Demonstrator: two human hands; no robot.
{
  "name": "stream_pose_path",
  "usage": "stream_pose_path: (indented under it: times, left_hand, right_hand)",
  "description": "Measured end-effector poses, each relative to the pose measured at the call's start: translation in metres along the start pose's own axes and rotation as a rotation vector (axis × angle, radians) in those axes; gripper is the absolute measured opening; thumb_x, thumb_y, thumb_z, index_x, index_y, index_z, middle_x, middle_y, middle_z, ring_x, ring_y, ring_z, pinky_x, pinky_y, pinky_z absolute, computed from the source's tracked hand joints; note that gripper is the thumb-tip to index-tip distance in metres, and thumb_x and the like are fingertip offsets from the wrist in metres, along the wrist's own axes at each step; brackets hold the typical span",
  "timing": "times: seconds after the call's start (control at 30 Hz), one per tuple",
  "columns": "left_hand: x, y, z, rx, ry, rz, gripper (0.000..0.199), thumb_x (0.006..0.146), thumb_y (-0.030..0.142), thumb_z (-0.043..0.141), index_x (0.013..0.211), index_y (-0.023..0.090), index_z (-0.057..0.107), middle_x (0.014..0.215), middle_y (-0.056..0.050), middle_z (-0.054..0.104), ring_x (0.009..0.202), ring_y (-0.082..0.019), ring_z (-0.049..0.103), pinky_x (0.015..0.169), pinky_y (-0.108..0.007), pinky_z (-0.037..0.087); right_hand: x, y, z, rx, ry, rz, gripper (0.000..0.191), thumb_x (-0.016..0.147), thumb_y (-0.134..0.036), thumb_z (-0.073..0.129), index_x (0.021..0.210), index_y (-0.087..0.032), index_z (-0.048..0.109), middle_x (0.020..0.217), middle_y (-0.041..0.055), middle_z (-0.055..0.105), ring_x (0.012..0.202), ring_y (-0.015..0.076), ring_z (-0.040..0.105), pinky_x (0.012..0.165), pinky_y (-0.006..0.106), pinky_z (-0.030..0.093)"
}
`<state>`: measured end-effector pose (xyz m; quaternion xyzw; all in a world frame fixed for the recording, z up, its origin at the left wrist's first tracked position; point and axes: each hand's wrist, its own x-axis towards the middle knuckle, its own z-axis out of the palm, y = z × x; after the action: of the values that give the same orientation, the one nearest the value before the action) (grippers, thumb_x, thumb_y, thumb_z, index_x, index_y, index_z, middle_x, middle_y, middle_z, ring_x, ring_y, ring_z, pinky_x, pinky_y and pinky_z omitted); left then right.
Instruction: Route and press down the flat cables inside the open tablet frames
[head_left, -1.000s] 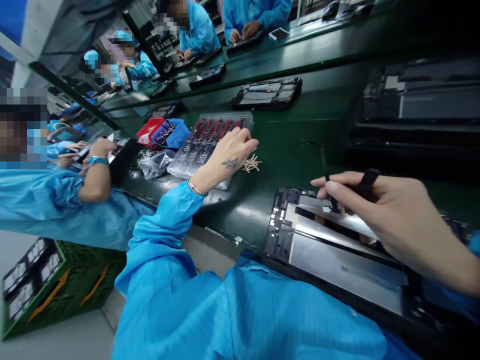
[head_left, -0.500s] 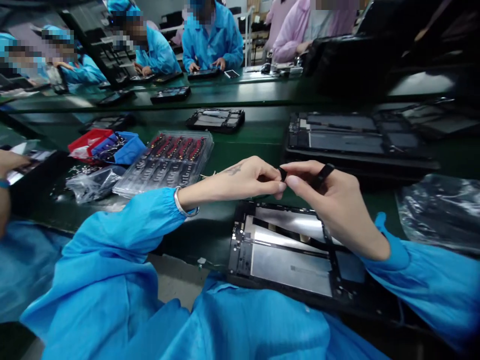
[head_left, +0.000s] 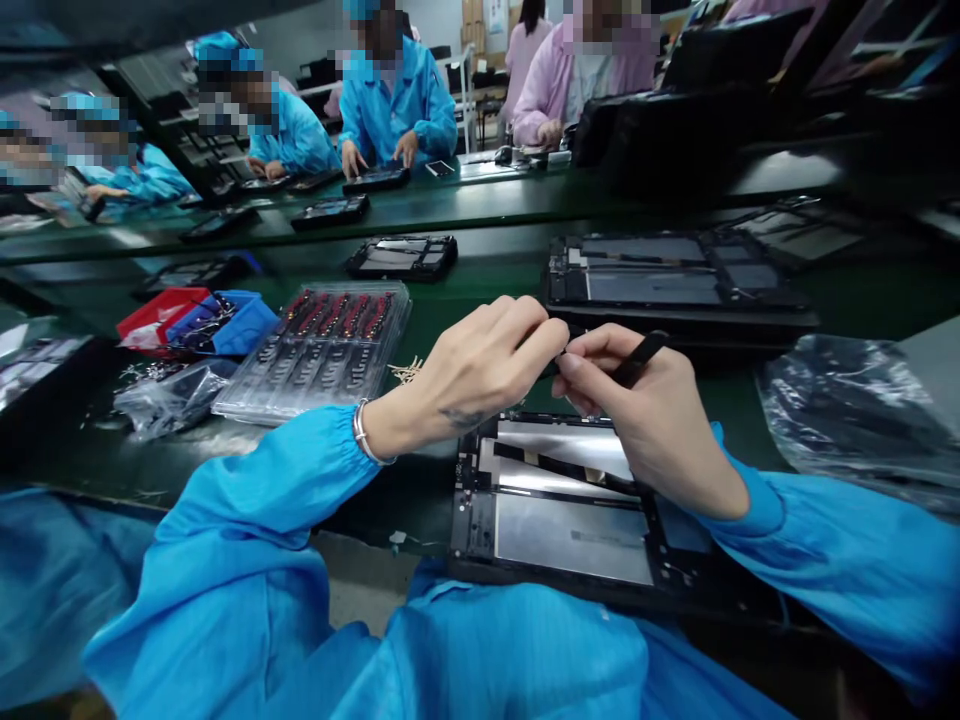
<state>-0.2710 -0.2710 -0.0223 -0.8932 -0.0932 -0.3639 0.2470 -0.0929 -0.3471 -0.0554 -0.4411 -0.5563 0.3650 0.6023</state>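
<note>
My left hand point(head_left: 491, 360) and my right hand point(head_left: 649, 410) meet above an opened tablet-like device point(head_left: 574, 540). The fingers of both are closed around a small black piece, mostly hidden between the fingertips. A dark, slim tool-like item point(head_left: 646, 350) lies across the fingers of my right hand. The device rests at the table's near edge, its silvery plates and black strip facing up. My right forearm covers part of its right side.
Left of my hands are a clear tray of small red and black parts point(head_left: 315, 350), red point(head_left: 154, 318) and blue point(head_left: 244, 325) bins and a plastic bag point(head_left: 172, 395). Stacked devices point(head_left: 660, 280) stand behind; another bag point(head_left: 847, 400) lies right. People work across the table.
The view has shifted a little to the right. My left hand has turned, its back now more upward and its fingers curled over the piece. A hand at the far left has left the view.
</note>
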Motion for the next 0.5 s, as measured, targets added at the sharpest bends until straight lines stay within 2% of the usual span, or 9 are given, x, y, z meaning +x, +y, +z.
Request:
stream_pose_path:
  times: [0.17,0.37,0.43,0.5]
  left_hand:
    - [-0.001,0.004,-0.001,0.059,0.021,0.009,0.015,0.106,0.014,0.05,0.096,0.014,0.061,0.086,-0.005,0.066,0.075,-0.016,0.058,0.069,-0.028,0.049]
    - [0.003,0.011,-0.007,0.039,-0.092,-0.012,0.031,0.109,0.016,0.036,0.091,0.016,0.061,0.084,-0.006,0.065,0.075,-0.016,0.06,0.07,-0.031,0.047]
    - [0.005,0.015,-0.018,0.0,-0.114,-0.059,0.035,0.109,0.018,0.034,0.089,0.017,0.062,0.081,-0.006,0.065,0.076,-0.017,0.062,0.069,-0.032,0.048]
    - [0.0,0.02,-0.038,-0.039,-0.085,-0.159,0.032,0.107,0.017,0.038,0.088,0.017,0.064,0.081,-0.006,0.067,0.079,-0.018,0.066,0.071,-0.033,0.051]
  right_hand:
    - [-0.002,-0.005,0.001,-0.025,-0.004,-0.02,0.013,0.094,-0.026,0.072,0.085,-0.019,0.066,0.067,-0.0015,0.067,0.055,0.0089,0.051,0.052,0.024,0.039]
    - [-0.007,-0.012,0.002,-0.077,-0.02,-0.054,0.019,0.092,-0.033,0.077,0.083,-0.02,0.067,0.067,-0.0013,0.066,0.056,0.0105,0.052,0.052,0.026,0.039]
    - [-0.014,-0.017,0.003,-0.124,-0.036,-0.067,0.017,0.092,-0.032,0.077,0.084,-0.021,0.068,0.068,-0.0014,0.067,0.056,0.0111,0.054,0.053,0.027,0.04]
    - [-0.023,-0.021,0.0,-0.211,-0.034,-0.099,0.015,0.093,-0.03,0.076,0.083,-0.021,0.069,0.07,-0.0009,0.068,0.058,0.0121,0.058,0.056,0.028,0.043]
